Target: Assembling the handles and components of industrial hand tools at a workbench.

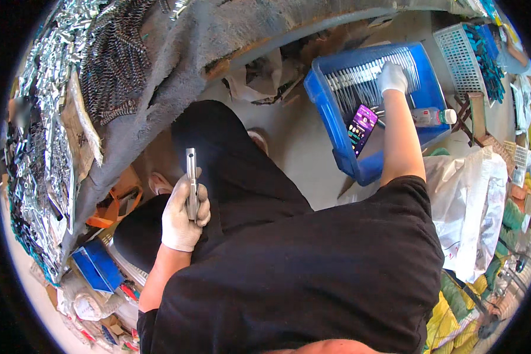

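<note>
We're seeing a silver tube (191, 162) in white-gloved left fingers (203, 216); silvery rods (355, 81) striping under white-gloved right fingers (389, 68), purple phone screen (363, 125) nearby, blue bin (327, 116) all around!

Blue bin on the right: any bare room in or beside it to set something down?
Beside it: bare grey floor between the blue bin and the trousered leg. Inside: a small gap between the phone and the right forearm. Crowded: the far end, with rows of metal rods beneath the right hand.
</note>
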`<action>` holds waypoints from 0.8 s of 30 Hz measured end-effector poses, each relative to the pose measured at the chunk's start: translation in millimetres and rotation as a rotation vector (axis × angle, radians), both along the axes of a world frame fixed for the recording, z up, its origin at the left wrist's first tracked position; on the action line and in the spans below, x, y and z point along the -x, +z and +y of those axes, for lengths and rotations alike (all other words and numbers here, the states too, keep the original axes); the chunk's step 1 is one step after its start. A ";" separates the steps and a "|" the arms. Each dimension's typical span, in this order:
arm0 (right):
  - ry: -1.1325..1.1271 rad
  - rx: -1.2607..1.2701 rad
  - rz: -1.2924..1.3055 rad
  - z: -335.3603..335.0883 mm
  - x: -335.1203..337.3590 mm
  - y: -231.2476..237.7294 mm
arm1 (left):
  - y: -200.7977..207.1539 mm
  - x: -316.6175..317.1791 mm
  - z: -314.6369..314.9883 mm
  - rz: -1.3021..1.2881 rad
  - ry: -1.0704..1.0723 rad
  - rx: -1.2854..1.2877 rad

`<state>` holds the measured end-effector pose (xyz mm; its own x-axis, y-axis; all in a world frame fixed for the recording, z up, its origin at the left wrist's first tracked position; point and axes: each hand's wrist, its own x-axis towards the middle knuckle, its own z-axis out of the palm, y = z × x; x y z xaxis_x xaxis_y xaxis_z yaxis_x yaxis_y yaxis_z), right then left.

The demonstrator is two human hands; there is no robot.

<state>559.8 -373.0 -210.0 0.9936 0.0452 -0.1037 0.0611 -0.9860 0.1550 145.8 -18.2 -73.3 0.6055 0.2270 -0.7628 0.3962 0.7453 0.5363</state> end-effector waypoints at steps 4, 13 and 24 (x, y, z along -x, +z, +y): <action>-0.096 0.007 0.030 9.0 -7.9 -0.8 | -3.4 -3.8 1.1 -0.035 0.011 0.046; -0.038 0.033 0.076 17.3 -9.0 3.0 | -1.6 7.1 -1.5 -0.064 -0.054 -0.007; -0.073 -1.425 0.278 24.0 57.5 103.9 | 10.4 21.1 -11.7 -0.126 -0.056 -0.140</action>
<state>502.3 -349.0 -106.1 0.9539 0.2236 -0.2002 -0.1304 -0.2920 -0.9475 124.7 -29.9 -62.9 0.7091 0.2889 -0.6432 0.3576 0.6390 0.6811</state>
